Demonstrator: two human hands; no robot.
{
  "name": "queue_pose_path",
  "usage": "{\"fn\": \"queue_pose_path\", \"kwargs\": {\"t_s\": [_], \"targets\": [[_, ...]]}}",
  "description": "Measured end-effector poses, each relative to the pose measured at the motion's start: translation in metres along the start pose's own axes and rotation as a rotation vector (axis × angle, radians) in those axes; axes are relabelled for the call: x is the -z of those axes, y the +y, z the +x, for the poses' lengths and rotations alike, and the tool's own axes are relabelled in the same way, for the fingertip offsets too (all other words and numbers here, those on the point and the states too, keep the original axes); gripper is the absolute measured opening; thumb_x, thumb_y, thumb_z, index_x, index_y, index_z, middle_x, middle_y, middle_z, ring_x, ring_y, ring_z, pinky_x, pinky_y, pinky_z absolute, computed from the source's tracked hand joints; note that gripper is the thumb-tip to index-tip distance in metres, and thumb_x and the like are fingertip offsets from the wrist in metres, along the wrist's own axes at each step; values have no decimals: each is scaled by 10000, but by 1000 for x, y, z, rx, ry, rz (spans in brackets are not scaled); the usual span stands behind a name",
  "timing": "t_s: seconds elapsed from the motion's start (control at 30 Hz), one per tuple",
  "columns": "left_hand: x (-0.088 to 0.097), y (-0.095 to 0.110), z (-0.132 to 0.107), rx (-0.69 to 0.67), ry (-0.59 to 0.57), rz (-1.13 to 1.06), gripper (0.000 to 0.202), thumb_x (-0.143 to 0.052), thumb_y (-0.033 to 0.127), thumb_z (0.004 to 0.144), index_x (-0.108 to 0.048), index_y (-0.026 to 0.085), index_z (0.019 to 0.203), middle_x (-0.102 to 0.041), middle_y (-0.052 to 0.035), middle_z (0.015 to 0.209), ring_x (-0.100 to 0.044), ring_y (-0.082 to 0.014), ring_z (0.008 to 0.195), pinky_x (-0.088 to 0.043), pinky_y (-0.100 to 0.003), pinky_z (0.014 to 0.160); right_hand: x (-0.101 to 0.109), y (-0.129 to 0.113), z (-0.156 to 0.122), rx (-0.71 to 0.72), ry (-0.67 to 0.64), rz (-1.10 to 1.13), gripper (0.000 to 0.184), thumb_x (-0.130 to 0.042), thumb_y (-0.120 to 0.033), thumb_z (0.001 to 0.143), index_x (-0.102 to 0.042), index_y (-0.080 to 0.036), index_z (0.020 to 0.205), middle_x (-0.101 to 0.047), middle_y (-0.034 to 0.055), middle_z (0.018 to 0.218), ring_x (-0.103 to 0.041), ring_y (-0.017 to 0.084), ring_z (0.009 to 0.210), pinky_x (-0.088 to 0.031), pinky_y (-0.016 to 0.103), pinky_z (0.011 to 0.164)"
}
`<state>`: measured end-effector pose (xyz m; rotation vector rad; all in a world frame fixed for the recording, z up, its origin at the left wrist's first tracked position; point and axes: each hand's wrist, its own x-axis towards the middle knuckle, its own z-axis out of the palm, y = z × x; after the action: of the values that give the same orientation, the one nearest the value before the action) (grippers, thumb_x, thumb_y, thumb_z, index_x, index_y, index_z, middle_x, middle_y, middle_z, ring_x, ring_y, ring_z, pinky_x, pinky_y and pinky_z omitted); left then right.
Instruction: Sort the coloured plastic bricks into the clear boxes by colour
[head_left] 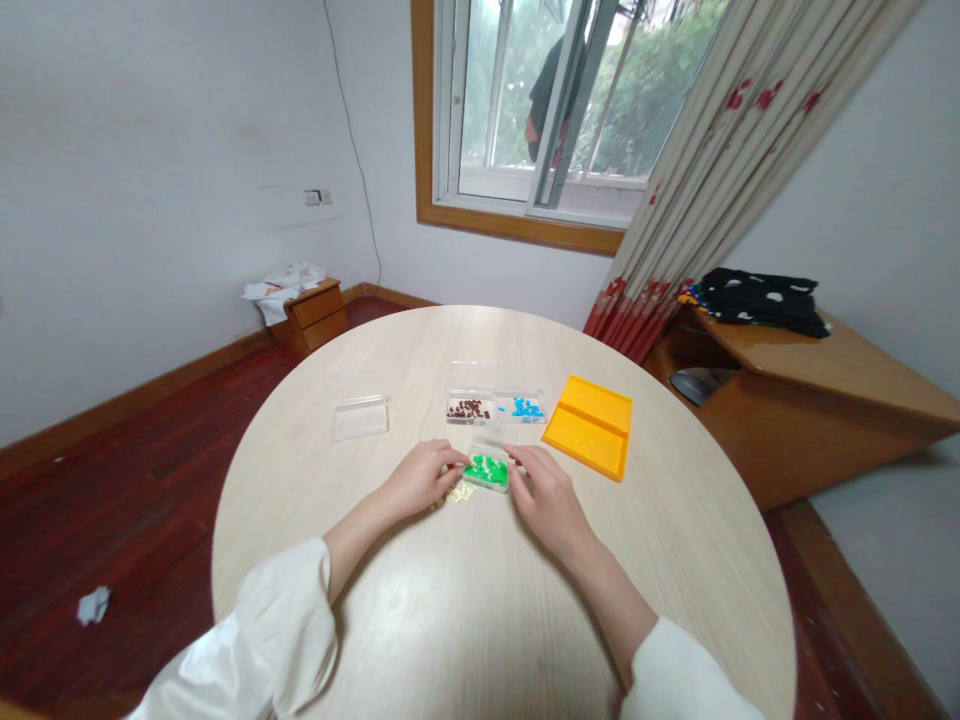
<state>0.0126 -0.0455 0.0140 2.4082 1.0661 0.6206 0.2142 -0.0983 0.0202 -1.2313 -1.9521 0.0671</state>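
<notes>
Between my two hands sits a small clear plastic box [491, 488] with green pieces [487, 470] in it. The fingertips of my left hand [421, 474] press against the box's left side. My right hand [551, 492] holds its right side, thumb and fingers curved around the edge. Pale yellow pieces [459, 493] lie loose on the table beside my left fingers, partly hidden by them. Just beyond are a clear box of dark brown pieces [469, 409] and another of blue pieces [526, 408].
An orange two-part tray [589, 425] lies to the right on the round table [465, 610]. A clear box [360, 418] with its lid raised stands at the left. Behind are a window and curtain [675, 200]; a person [551, 95] is outside. Crumpled paper [94, 606] lies on the floor.
</notes>
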Motion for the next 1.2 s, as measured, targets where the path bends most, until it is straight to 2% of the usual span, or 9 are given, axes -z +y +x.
{"fn": "queue_pose_path", "kwargs": {"t_s": [0.2, 0.4, 0.63, 0.8, 0.97, 1.07, 1.2], "targets": [[8, -10, -2, 76, 34, 70, 233, -492, 212, 847, -666, 169, 996, -618, -65, 800, -564, -183, 775, -411, -273, 724, -1, -1, -1, -14, -27, 26, 269, -418, -133, 866, -564, -180, 1088, -628, 96, 934, -586, 209, 884, -521, 372, 758], [25, -30, -10, 157, 76, 74, 253, -485, 219, 841, -648, 149, 1021, -624, -82, 853, -572, -187, 782, -422, -277, 722, -4, 1, -3, -25, -49, 32, 275, -426, -120, 862, -547, -167, 1104, -618, 97, 938, -583, 208, 900, -516, 368, 772], [43, -55, -17, 276, 138, 153, 239, -505, 229, 814, -653, 141, 980, -641, -76, 836, -579, -197, 774, -411, -276, 705, -12, -3, -8, 34, -221, 47, 213, -441, -79, 848, -585, -148, 989, -626, 92, 907, -578, 195, 878, -510, 362, 787], [46, -56, -17, 344, 167, 235, 223, -510, 238, 813, -648, 152, 965, -649, -75, 856, -581, -209, 799, -387, -300, 735, -14, -7, -9, 18, -337, 53, 202, -453, -77, 847, -599, -148, 965, -623, 83, 899, -576, 186, 874, -508, 348, 790], [42, -56, -13, 380, 208, 310, 203, -499, 254, 824, -645, 157, 926, -643, -76, 855, -575, -236, 855, -351, -353, 786, -14, -8, -9, 3, -373, 54, 205, -462, -86, 849, -602, -153, 984, -619, 79, 907, -575, 184, 882, -505, 346, 800], [39, -58, -11, 387, 277, 351, 206, -491, 238, 820, -655, 153, 912, -624, -93, 887, -554, -253, 913, -354, -363, 791, -15, -9, -10, 3, -371, 65, 215, -467, -84, 845, -605, -159, 993, -614, 77, 908, -574, 184, 882, -506, 349, 801], [45, -57, -13, 428, 414, 484, 235, -495, 230, 800, -669, 175, 948, -586, -126, 1049, -510, -282, 984, -360, -378, 809, -18, -9, -11, 14, -345, 89, 252, -469, -69, 838, -605, -169, 1025, -600, 82, 943, -568, 183, 904, -508, 354, 812]]}}
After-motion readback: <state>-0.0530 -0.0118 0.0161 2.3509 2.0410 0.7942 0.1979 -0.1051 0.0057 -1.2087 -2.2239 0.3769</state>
